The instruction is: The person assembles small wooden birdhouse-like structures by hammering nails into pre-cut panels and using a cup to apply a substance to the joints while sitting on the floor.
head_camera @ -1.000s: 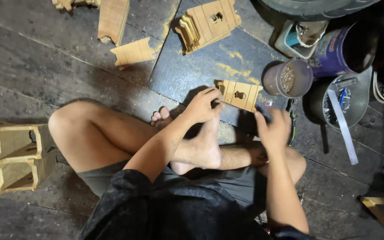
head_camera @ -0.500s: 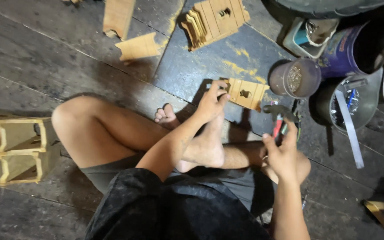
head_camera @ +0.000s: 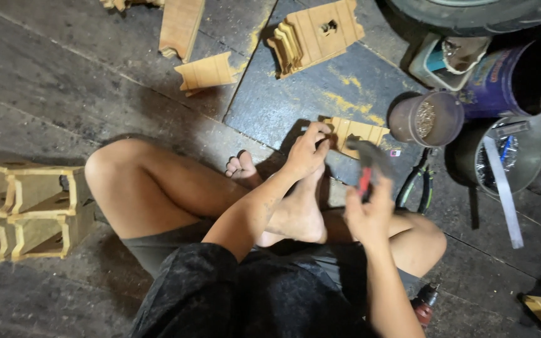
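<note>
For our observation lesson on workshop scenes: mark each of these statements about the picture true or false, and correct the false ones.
1. The left hand rests on the flat pale wooden cut-out piece. True.
2. The right hand holds a saw. False: it holds a red-handled hammer.
3. The round brown tin of small nails stands by the piece. True.
4. The green-handled pliers are in the left hand. False: they lie on the floor.
</note>
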